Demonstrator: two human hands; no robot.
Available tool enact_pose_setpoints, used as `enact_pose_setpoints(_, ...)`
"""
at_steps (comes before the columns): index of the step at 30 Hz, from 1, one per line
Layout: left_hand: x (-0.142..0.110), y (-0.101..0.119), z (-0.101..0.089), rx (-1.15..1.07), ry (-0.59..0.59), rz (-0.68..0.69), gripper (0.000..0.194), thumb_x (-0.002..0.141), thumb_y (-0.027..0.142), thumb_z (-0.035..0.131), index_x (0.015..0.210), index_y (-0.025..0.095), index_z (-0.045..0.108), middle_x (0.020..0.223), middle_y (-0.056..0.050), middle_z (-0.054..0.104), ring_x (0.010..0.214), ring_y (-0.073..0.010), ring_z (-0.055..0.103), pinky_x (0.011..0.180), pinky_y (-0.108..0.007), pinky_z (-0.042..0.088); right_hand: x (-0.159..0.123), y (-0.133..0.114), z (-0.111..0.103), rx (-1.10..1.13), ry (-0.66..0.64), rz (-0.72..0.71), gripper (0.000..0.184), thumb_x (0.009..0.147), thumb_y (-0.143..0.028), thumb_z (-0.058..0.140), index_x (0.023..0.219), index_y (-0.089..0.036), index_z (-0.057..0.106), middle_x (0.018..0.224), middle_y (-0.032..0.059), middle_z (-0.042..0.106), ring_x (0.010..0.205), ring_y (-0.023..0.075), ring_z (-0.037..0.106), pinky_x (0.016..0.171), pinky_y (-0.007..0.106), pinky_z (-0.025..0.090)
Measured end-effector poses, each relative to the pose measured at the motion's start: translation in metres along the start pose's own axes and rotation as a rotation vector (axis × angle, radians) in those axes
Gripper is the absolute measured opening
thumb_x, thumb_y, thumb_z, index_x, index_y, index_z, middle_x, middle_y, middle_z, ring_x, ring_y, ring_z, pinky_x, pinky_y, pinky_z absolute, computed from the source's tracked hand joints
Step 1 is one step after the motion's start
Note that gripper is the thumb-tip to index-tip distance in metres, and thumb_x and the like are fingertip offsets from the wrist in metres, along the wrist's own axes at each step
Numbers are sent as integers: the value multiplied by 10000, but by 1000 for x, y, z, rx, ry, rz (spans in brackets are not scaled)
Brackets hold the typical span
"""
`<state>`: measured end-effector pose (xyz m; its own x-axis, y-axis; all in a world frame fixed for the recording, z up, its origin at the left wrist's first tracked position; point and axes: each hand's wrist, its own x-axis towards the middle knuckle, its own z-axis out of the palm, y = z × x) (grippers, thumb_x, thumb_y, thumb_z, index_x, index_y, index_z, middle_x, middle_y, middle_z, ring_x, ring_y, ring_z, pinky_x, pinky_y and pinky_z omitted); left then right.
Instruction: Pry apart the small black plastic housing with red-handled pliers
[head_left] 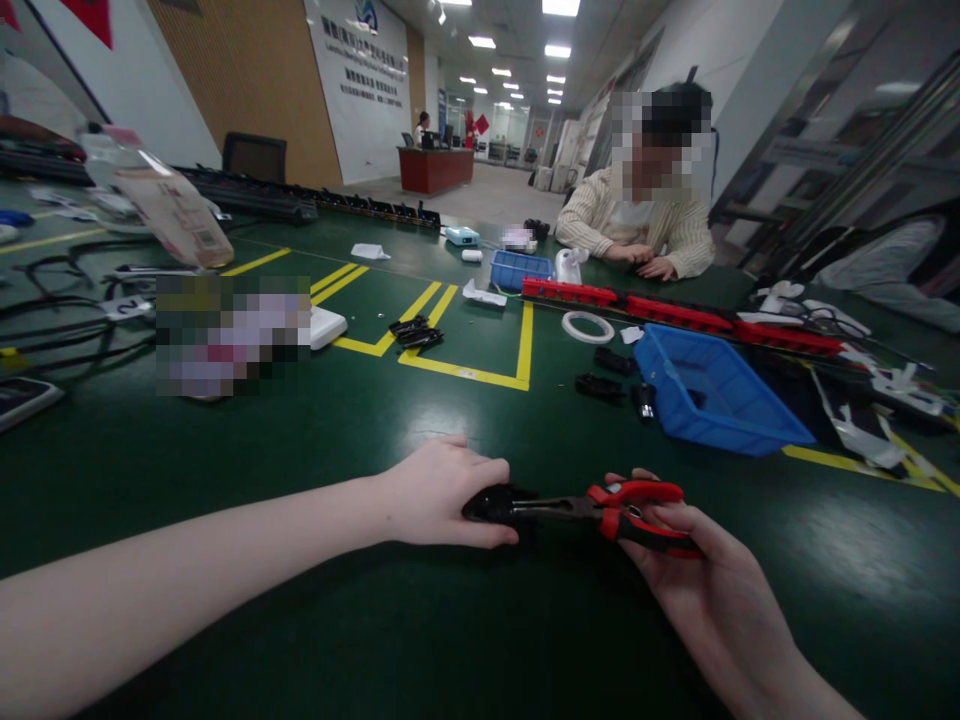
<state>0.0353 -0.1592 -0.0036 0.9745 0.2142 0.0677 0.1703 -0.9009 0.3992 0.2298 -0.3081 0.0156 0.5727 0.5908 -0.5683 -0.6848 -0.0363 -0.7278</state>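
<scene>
My left hand (pixel 442 495) is closed around a small black plastic part (pixel 491 503), low over the green table in front of me. Red-and-black long-nose pliers (pixel 645 515) are gripped by their handles in my right hand (pixel 712 580). Their metal jaws point left and reach the black part; whether they pinch it or only touch it I cannot tell. My left fingers cover some of the part. Several similar black pieces (pixel 598 386) lie beyond my right hand, and another group (pixel 417 332) lies farther off near the yellow tape.
A blue tray (pixel 720 395) stands at the right, with a white tape ring (pixel 587 328) behind it. Red strips (pixel 679 313) run across the far side. Across the table sits another person (pixel 637 215). A bottle (pixel 176 205) and cables (pixel 67 290) occupy the left.
</scene>
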Motion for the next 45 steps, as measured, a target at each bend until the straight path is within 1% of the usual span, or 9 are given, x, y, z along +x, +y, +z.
enact_pose_setpoints(4,0,-1,1,-1,8,16,341,850,516,599,880,182,533,729,44,617,615,-138,568,660,-289,352,1,1,-2,-31,-7,-6,481,651,-84,697,1116,-124,582,1037,124,711,920,240,694,703,282,605)
enact_pose_setpoints(9,-1,-2,2,-5,27,39,330,853,506,601,892,187,528,735,46,621,617,-134,566,662,-285,352,0,1,-2,-46,-15,-6,467,622,-94,732,1068,-132,599,993,110,723,889,227,701,688,265,602)
enact_pose_setpoints(14,0,-3,2,4,26,43,334,854,509,598,884,183,529,734,39,622,612,-133,562,655,-282,351,-3,2,2,-94,-14,-29,415,661,-73,697,1061,-126,599,998,108,724,893,212,700,698,248,596)
enact_pose_setpoints(19,0,-2,1,-2,13,35,342,866,519,580,881,181,529,720,43,616,599,-132,557,666,-288,359,-1,3,2,-89,0,-32,407,666,-60,682,1058,-133,603,978,94,727,871,208,704,680,246,597)
enact_pose_setpoints(26,-1,-1,1,27,13,40,354,866,528,580,880,178,532,730,35,625,612,-142,569,669,-293,371,3,1,-4,-87,0,-17,433,634,-65,700,1049,-146,609,998,87,723,879,214,703,678,252,600)
enact_pose_setpoints(30,0,-1,1,49,12,35,361,856,534,591,877,178,537,732,35,630,600,-140,564,669,-295,373,2,1,-5,-101,-7,-15,492,591,-70,736,1058,-148,604,1023,95,720,897,216,699,683,247,599)
enact_pose_setpoints(37,0,0,0,68,9,30,358,846,530,607,856,179,538,733,27,635,609,-148,575,649,-292,369,1,4,-4,-108,-16,-18,533,549,-106,787,1046,-169,607,1013,69,724,909,198,696,705,225,590)
enact_pose_setpoints(40,1,-1,0,72,17,36,359,851,531,599,862,178,535,727,29,631,603,-147,571,651,-293,372,0,4,-4,-114,-9,-15,514,546,-101,779,1027,-174,614,1000,60,726,885,194,700,683,219,590)
enact_pose_setpoints(45,1,0,0,69,11,36,367,857,538,587,877,174,541,728,28,631,605,-148,573,654,-294,378,1,1,-4,-144,-41,-71,399,584,-114,739,964,-179,636,978,42,727,894,195,698,689,223,588)
